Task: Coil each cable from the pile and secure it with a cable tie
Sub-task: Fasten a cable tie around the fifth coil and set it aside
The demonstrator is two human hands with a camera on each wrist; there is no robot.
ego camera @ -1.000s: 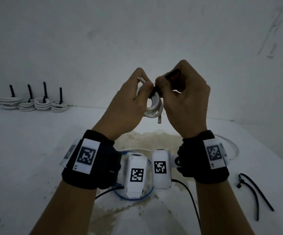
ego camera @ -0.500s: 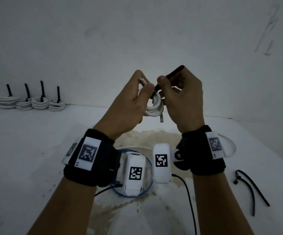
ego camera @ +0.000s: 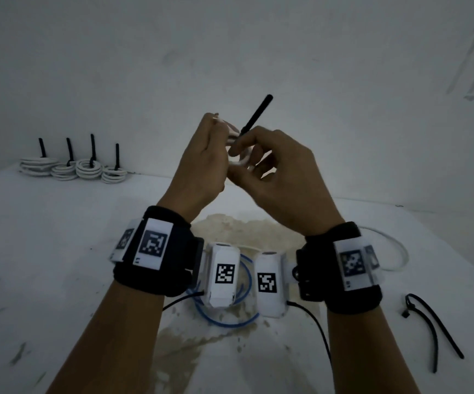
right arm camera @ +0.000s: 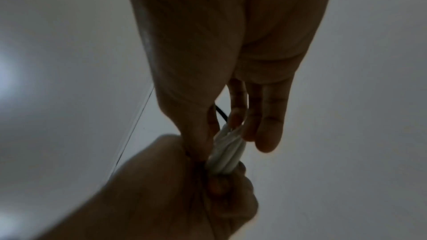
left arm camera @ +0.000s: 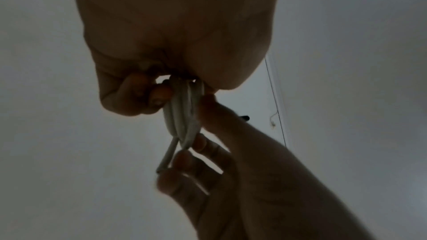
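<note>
Left hand (ego camera: 201, 163) gripped white coiled cable (left arm camera: 183, 112) above worktop (ego camera: 45, 237), right hand (ego camera: 281, 177) pinched black cable tie (ego camera: 254, 116) — tail angled upward.

The head camera looks forward and down from above the forearms, taking in both raised hands, the white worktop (ego camera: 45, 251) and the wall behind. The left wrist camera sits close under the left hand (left arm camera: 175, 43) and looks up along it toward wall and ceiling; the right wrist camera does likewise under the right hand (right arm camera: 231, 52). All three views share the white cable coil (left arm camera: 182, 116) held between the hands, and each wrist view catches the opposite hand.
</note>
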